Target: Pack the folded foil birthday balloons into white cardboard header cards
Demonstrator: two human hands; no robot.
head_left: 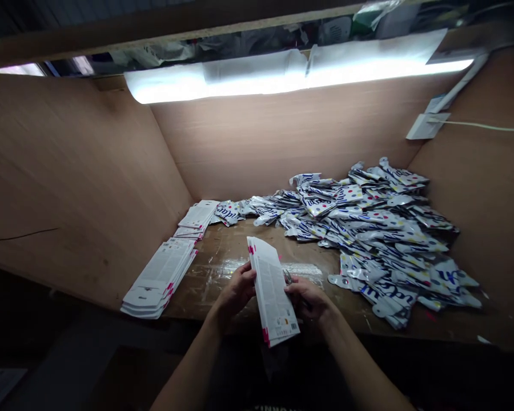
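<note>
A white printed card stack (274, 291) with pink edge marks is held tilted near the front edge of the table. My left hand (239, 288) grips its left edge, fingers closed on it. At the right edge, my right hand (310, 297) has its fingers curled against the cards; a small metal tool (287, 276) shows between the fingers and the cards, mostly hidden. Left of my hands lie similar white cards, one stack (154, 279) in front and another (197, 217) behind it.
A large heap of dotted foil packets (368, 228) covers the right side and back of the brown table (218, 245). Wooden panels enclose the left, back and right. A bright tube light (257, 80) hangs above, with a white box (427, 125) on the right.
</note>
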